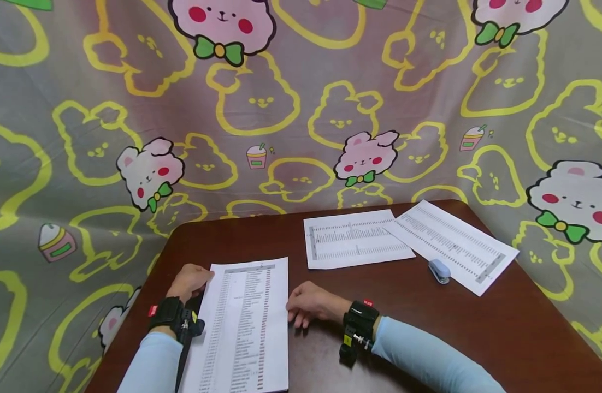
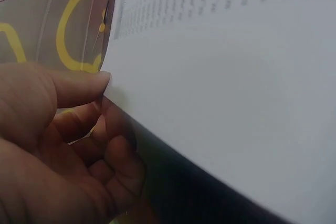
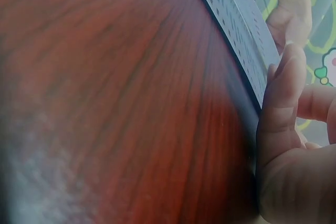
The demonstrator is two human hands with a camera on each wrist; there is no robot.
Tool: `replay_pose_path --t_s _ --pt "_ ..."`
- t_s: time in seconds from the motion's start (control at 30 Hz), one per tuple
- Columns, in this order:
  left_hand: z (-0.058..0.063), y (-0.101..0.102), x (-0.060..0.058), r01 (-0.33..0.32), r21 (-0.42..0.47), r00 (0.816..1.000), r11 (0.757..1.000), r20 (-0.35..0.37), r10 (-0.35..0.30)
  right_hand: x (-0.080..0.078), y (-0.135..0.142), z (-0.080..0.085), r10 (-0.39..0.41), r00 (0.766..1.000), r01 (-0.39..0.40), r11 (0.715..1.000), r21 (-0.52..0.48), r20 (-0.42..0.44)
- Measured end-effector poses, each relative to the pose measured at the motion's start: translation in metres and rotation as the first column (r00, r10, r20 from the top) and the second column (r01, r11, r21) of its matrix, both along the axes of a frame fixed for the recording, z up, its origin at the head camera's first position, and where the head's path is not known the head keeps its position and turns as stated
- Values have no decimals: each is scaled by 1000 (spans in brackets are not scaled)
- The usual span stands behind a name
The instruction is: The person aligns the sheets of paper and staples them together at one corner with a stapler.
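A printed sheet [image 1: 254, 327] with columns of text lies at the front left of the table, a dark edge showing under it. My left hand [image 1: 190, 281] pinches its upper left corner; in the left wrist view the thumb [image 2: 81, 88] lies on top of the paper, the other fingers curled below. At the sheet's right edge is my right hand [image 1: 313, 303], its fingers loosely bent and near or touching that edge. The right wrist view shows the fingers [image 3: 283, 90] beside the paper's side, but whether they grip it is unclear.
Two more printed sheets, one [image 1: 357, 240] at the back middle and one [image 1: 453, 245] at the back right, overlap at a corner. A small light-blue stapler [image 1: 439, 271] sits by the right sheet. A patterned curtain [image 1: 291, 109] hangs behind the brown table [image 1: 404, 305].
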State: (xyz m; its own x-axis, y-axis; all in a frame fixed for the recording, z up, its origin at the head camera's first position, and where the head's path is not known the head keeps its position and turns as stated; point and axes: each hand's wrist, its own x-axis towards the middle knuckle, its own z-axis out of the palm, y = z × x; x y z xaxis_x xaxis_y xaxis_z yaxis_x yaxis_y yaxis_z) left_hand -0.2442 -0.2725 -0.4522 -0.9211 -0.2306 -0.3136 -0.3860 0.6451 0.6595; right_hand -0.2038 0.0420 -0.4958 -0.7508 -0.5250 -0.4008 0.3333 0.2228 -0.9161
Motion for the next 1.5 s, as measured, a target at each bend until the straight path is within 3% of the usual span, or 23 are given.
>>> replay_pose_path --t_s 0.3,0.6,0.97,1.27,1.5 --pt "3 5 0 -7 0 1000 1000 -27 7 -7 0 3 6 1000 -5 999 36 -29" --pt "-5 0 0 -47 -63 999 997 0 47 -3 -7 4 -1 1000 2 999 42 -28" --pt "-6 3 1 -37 -56 999 998 -4 37 -3 -7 5 6 999 -3 996 90 -39" --pt "-6 4 2 -76 -62 996 995 37 78 1 -6 5 -13 998 18 995 96 -54" --pt "-9 -1 5 -53 -74 998 996 30 55 1 -3 2 -8 999 12 995 96 -44"
